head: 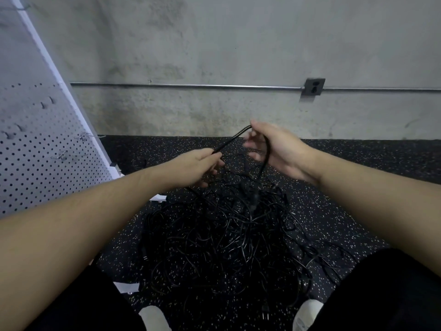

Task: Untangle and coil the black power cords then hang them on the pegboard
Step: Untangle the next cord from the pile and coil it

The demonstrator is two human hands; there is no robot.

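A big tangle of black power cords (229, 237) lies on the speckled black floor between my feet. One black cord (235, 138) is lifted out of it and stretched between my hands. My left hand (198, 167) pinches it at its lower end. My right hand (274, 149) holds it higher up with fingers curled round it, and the cord bends over there and drops back into the pile. The white pegboard (35, 151) stands at the left, leaning, with several metal hooks (82, 137) on it; nothing hangs from the hooks I can see.
A bare concrete wall (214, 56) stands just behind the pile, with a metal conduit and a dark outlet box (313, 87). The pegboard's white foot (157, 198) rests on the floor near the cords. My shoes (307, 311) sit at the pile's near edge.
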